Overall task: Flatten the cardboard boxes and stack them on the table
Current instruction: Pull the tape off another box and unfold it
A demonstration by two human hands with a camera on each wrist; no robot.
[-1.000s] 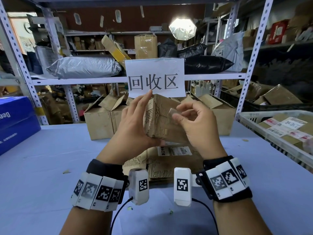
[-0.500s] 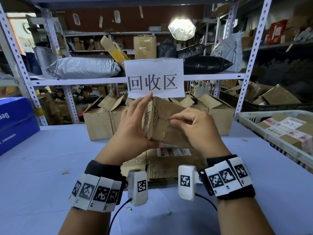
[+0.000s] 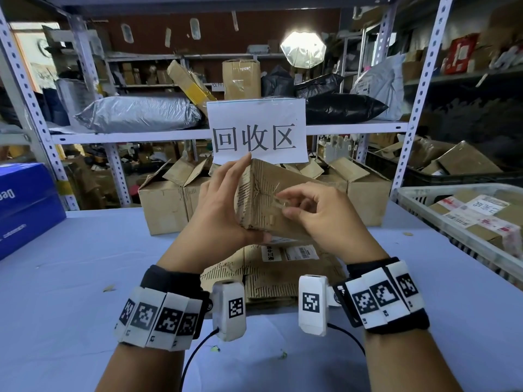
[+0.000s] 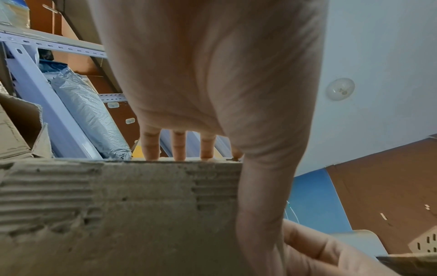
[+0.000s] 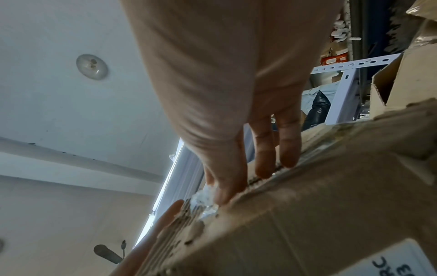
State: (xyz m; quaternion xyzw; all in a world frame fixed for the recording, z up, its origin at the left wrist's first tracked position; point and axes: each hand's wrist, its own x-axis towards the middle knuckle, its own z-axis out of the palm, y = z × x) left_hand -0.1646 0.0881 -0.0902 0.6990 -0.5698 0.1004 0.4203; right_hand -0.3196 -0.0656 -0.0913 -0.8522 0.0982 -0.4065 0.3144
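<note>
A small worn cardboard box (image 3: 263, 190) is held up above the light blue table (image 3: 85, 264). My left hand (image 3: 233, 199) grips it from the left, fingers over the far side and thumb under the bottom edge; the left wrist view shows those fingers (image 4: 179, 145) hooked over the box (image 4: 118, 214). My right hand (image 3: 284, 205) pinches a strip of clear tape (image 3: 278, 198) on the box's near face. From the right wrist, the crumpled tape (image 5: 203, 201) sits at my right hand (image 5: 224, 186) on the box (image 5: 307, 205). Flattened cardboard (image 3: 268, 275) lies stacked below.
Open cardboard boxes (image 3: 167, 205) stand along the table's back edge under a paper sign (image 3: 257, 131). A white basket (image 3: 418, 193) of parcels sits at the right, a blue carton (image 3: 25, 202) at the left. Metal shelf uprights (image 3: 416, 108) rise behind.
My right hand went back to the box and now pinches tape on its near face. The left hand keeps holding the box, turned slightly.
</note>
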